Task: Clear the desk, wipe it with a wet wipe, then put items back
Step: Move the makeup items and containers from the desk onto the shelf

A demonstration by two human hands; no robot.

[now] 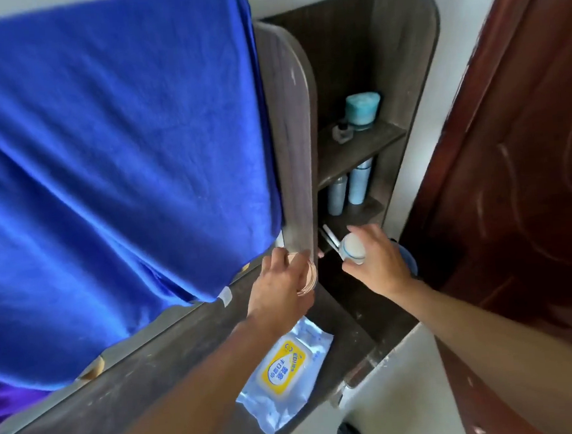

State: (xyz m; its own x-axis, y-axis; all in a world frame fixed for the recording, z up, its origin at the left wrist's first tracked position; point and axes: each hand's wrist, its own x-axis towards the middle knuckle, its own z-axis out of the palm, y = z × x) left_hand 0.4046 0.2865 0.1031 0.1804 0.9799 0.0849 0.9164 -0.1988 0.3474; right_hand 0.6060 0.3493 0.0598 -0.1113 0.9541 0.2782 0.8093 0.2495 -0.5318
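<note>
Dark wood desk [172,356] is almost bare: only the wet wipe pack [286,371] lies on it, flat, label up, near the front edge under your left forearm. Good spot, within reach for the wipe step.

Your left hand [276,286] is closed around a clear round jar [304,277], fingers wrapped over its top, rim showing on the right side. It sits right at the foot of the divider panel [294,147], so you look to be lifting it off or setting it at the corner; can't tell which.

Your right hand [377,261] grips a small white bottle [352,247] with a blue band, fingers curled around its body, base toward the camera. It is held at the mouth of the lowest bay of the side shelf [361,149], probably because that shelf is the parking place for desk items.

Upper bays already hold blue bottles [359,183] and a teal jar [361,109]. Blue cloth [102,162] hangs over the desk's rear, so watch the edge when wiping.
</note>
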